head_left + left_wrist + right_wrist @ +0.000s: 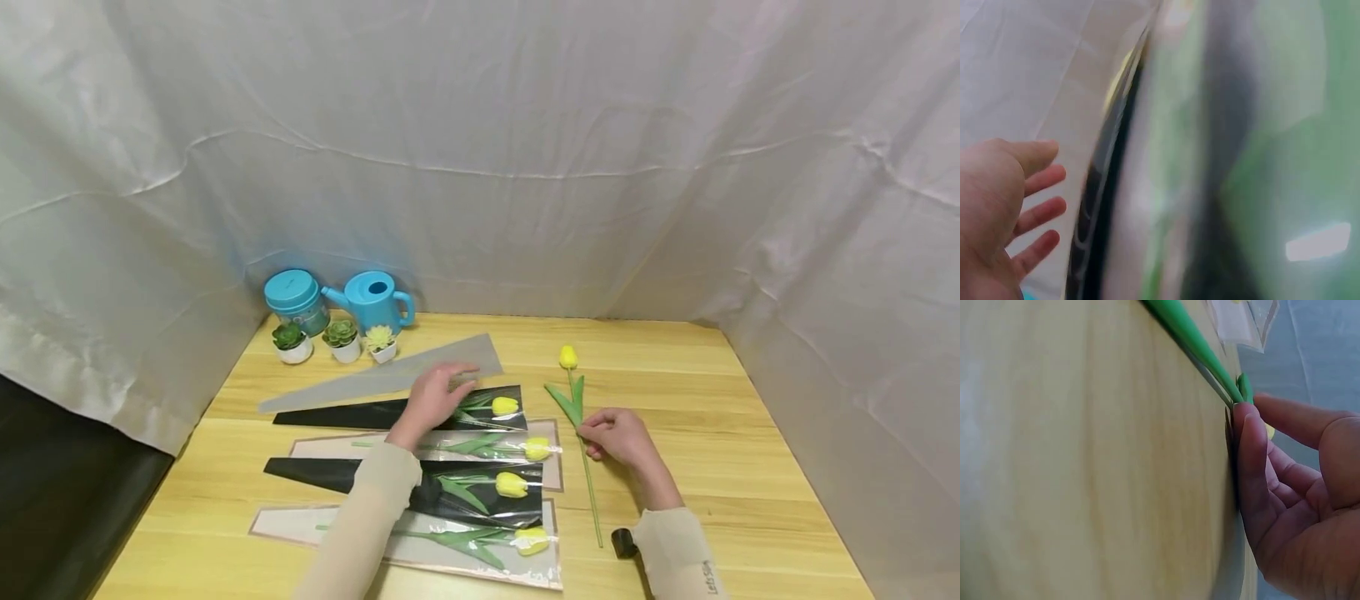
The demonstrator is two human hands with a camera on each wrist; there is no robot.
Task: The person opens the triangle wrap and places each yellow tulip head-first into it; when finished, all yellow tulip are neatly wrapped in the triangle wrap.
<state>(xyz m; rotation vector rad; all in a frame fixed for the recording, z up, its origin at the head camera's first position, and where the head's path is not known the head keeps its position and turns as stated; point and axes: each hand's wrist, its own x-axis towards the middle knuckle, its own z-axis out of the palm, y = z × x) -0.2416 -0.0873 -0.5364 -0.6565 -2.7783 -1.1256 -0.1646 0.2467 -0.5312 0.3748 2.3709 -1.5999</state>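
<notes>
A loose yellow tulip (568, 357) with green leaves lies lengthwise on the table. My right hand (618, 435) pinches its stem just below the leaves, and the right wrist view shows the green stem (1194, 347) between thumb and finger. Over the uppermost black sleeve (337, 412), which holds another yellow tulip (505, 406), hovers my left hand (437, 398). Its fingers are extended and hold nothing in the left wrist view. Just beyond that hand lies a flat grey translucent sleeve (360, 382) with no flower visible in it.
Below are a pale sleeve (330, 447), a black sleeve (315, 471) and another pale sleeve (288, 523), each with a yellow tulip. At the back left stand a blue lidded tub (292, 292), a blue watering can (375, 304) and small potted succulents (342, 337).
</notes>
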